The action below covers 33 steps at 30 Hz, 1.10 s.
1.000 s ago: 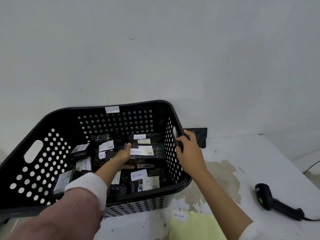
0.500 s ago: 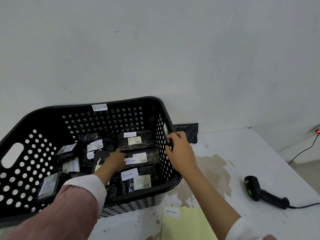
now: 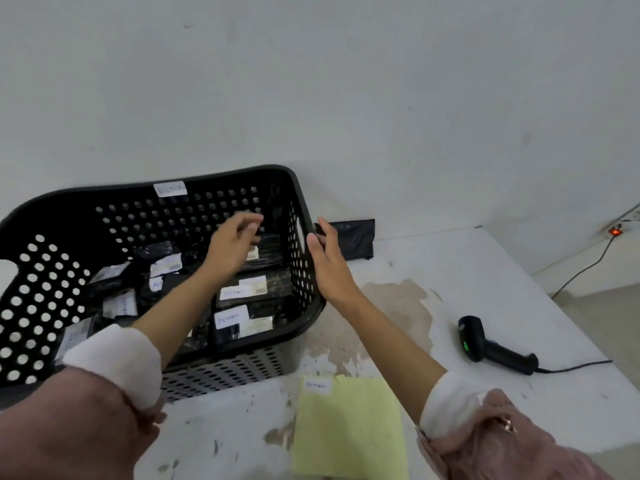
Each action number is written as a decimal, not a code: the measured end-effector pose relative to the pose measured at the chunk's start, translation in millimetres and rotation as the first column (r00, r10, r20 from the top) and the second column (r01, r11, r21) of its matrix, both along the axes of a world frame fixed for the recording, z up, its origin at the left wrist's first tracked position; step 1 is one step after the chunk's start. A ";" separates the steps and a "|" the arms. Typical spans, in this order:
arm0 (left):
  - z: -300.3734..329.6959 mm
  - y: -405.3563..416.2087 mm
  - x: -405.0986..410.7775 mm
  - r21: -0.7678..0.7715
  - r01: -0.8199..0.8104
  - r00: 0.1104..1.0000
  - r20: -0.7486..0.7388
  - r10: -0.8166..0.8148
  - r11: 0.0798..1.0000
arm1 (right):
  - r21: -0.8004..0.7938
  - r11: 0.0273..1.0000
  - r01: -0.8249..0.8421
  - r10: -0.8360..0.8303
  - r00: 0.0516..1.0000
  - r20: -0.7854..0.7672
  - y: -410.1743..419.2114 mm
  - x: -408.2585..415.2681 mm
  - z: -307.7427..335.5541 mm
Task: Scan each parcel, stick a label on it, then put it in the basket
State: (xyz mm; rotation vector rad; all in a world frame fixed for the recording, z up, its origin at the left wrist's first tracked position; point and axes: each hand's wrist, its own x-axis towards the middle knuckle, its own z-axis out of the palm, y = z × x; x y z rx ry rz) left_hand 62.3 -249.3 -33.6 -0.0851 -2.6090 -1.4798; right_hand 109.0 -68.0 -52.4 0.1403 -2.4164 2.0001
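A black perforated basket (image 3: 304, 271) stands on the table's left half and holds several black parcels (image 3: 256, 291) with white labels. My left hand (image 3: 232, 245) hovers inside the basket above the parcels, fingers loosely spread, holding nothing. My right hand (image 3: 329, 263) is just outside the basket's right wall, fingers straight, close to the rim; whether it touches is unclear. One more black parcel (image 3: 351, 239) lies against the wall behind the basket. A black barcode scanner (image 3: 491, 346) lies on the table at right. A yellow sheet (image 3: 349, 427) with one white label (image 3: 316, 385) lies near the front.
The white table (image 3: 467, 278) is stained near the middle and ends at right along a slanted edge. The scanner's cable (image 3: 575, 367) runs off to the right. A power strip with a red light (image 3: 615, 231) and a cord sits on the floor by the wall.
My left hand has lifted off the parcels and moved toward the basket's back right. My right hand has let go of the basket's side handle and opened.
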 end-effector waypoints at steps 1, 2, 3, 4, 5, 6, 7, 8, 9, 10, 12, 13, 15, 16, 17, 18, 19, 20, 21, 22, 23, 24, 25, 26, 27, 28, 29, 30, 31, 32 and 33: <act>12.3 19.2 4.4 0.071 0.031 0.997 -0.077 -0.025 0.997 | 0.007 1.000 0.000 0.000 1.000 -0.002 13.1 0.3 -8.5; 25.0 38.7 10.4 0.135 0.076 0.986 -0.159 -0.054 0.988 | 0.042 0.999 0.025 -0.025 1.000 -0.006 29.7 1.7 -18.9; 36.7 56.7 17.7 0.181 0.126 0.968 -0.236 -0.082 0.975 | 0.083 0.994 0.075 -0.075 0.997 -0.002 49.2 4.4 -30.5; 45.0 77.3 24.3 0.215 0.180 0.949 -0.295 -0.111 0.960 | 0.134 0.981 0.142 -0.144 0.990 0.005 76.0 8.2 -44.8; 51.3 96.4 30.7 0.232 0.230 0.929 -0.341 -0.142 0.945 | 0.212 0.955 0.208 -0.214 0.977 0.007 104.7 11.7 -61.0; 54.8 117.0 36.5 0.234 0.276 0.911 -0.373 -0.176 0.932 | 0.309 0.918 0.247 -0.265 0.964 0.017 136.1 16.0 -78.0; 55.2 136.4 41.0 0.227 0.318 0.895 -0.392 -0.212 0.921 | 0.411 0.876 0.252 -0.295 0.954 0.044 166.4 22.6 -93.1; 52.4 154.7 44.0 0.208 0.355 0.881 -0.400 -0.252 0.911 | 0.496 0.834 0.241 -0.319 0.944 0.079 192.9 29.9 -106.4; 46.4 175.5 44.6 0.183 0.388 0.871 -0.395 -0.294 0.903 | 0.566 0.792 0.228 -0.351 0.929 0.116 219.6 36.9 -117.9; 37.5 193.8 44.3 0.148 0.414 0.863 -0.379 -0.335 0.898 | 0.615 0.758 0.217 -0.384 0.911 0.151 241.4 43.6 -127.3; 9.9 226.1 39.8 0.072 0.442 0.864 -0.302 -0.403 0.894 | 0.688 0.706 0.170 -0.424 0.879 0.219 276.7 54.8 -144.1; -7.2 236.6 36.4 0.040 0.445 0.873 -0.241 -0.424 0.895 | 0.721 0.682 0.120 -0.422 0.870 0.254 289.2 59.5 -152.3; -44.4 252.0 26.9 0.009 0.423 0.903 -0.086 -0.421 0.906 | 0.789 0.614 -0.029 -0.391 0.857 0.336 311.1 64.4 -170.2; -62.5 255.6 21.1 0.001 0.399 0.917 -0.012 -0.399 0.917 | 0.821 0.559 -0.118 -0.370 0.850 0.375 319.1 64.5 -178.6; -78.6 255.9 15.1 -0.019 0.373 0.927 0.049 -0.371 0.928 | 0.849 0.489 -0.197 -0.353 0.846 0.400 324.7 64.3 -185.8; -92.1 254.0 9.2 -0.057 0.345 0.936 0.093 -0.339 0.937 | 0.878 0.412 -0.243 -0.344 0.851 0.397 328.1 63.1 -191.3; -104.5 251.9 1.8 -0.106 0.317 0.944 0.130 -0.303 0.943 | 0.903 0.343 -0.258 -0.336 0.864 0.374 331.8 59.1 -196.5; -114.4 248.7 -6.0 -0.153 0.290 0.950 0.163 -0.265 0.945 | 0.920 0.292 -0.259 -0.327 0.877 0.351 334.3 55.0 -199.5; -122.2 245.2 -14.3 -0.187 0.260 0.955 0.195 -0.224 0.947 | 0.927 0.261 -0.268 -0.305 0.889 0.343 336.8 48.9 -202.3; -127.5 241.2 -22.6 -0.212 0.231 0.957 0.224 -0.183 0.950 | 0.927 0.248 -0.282 -0.271 0.898 0.346 339.0 42.8 -204.8; -130.2 237.1 -30.5 -0.238 0.205 0.959 0.241 -0.147 0.950 | 0.922 0.248 -0.297 -0.229 0.907 0.354 341.5 37.0 -206.9; -132.4 233.5 -39.9 -0.264 0.177 0.962 0.248 -0.111 0.948 | 0.916 0.258 -0.306 -0.184 0.915 0.358 345.4 28.3 -209.8; -133.1 230.5 -49.3 -0.296 0.155 0.965 0.248 -0.081 0.942 | 0.909 0.283 -0.305 -0.151 0.922 0.356 349.8 19.8 -211.6; -133.2 228.0 -59.3 -0.330 0.135 0.968 0.245 -0.053 0.934 | 0.898 0.326 -0.297 -0.130 0.926 0.353 354.3 9.8 -213.0; -132.5 226.3 -69.0 -0.362 0.120 0.969 0.244 -0.031 0.924 | 0.878 0.388 -0.280 -0.124 0.928 0.350 358.5 0.2 -213.3; -131.4 225.5 -78.4 -0.393 0.110 0.971 0.240 -0.013 0.913 | 0.852 0.456 -0.257 -0.127 0.929 0.348 361.7 -8.4 -212.2; -131.2 225.8 -89.0 -0.423 0.101 0.971 0.239 0.003 0.900 | 0.821 0.521 -0.234 -0.126 0.930 0.345 365.0 -17.9 -212.1; -130.5 226.6 -99.3 -0.451 0.096 0.971 0.237 0.015 0.887 | 0.789 0.578 -0.209 -0.126 0.932 0.339 368.1 -26.3 -212.3; -130.6 228.4 -110.1 -0.475 0.093 0.970 0.240 0.027 0.875 | 0.759 0.624 -0.187 -0.131 0.932 0.337 371.9 -35.4 -213.6; -130.8 230.0 -120.2 -0.495 0.092 0.969 0.245 0.037 0.864 | 0.732 0.660 -0.169 -0.141 0.929 0.342 375.2 -43.3 -214.7; -131.3 231.5 -129.3 -0.514 0.096 0.967 0.250 0.042 0.852 | 0.713 0.684 -0.156 -0.152 0.925 0.349 377.8 -49.8 -215.4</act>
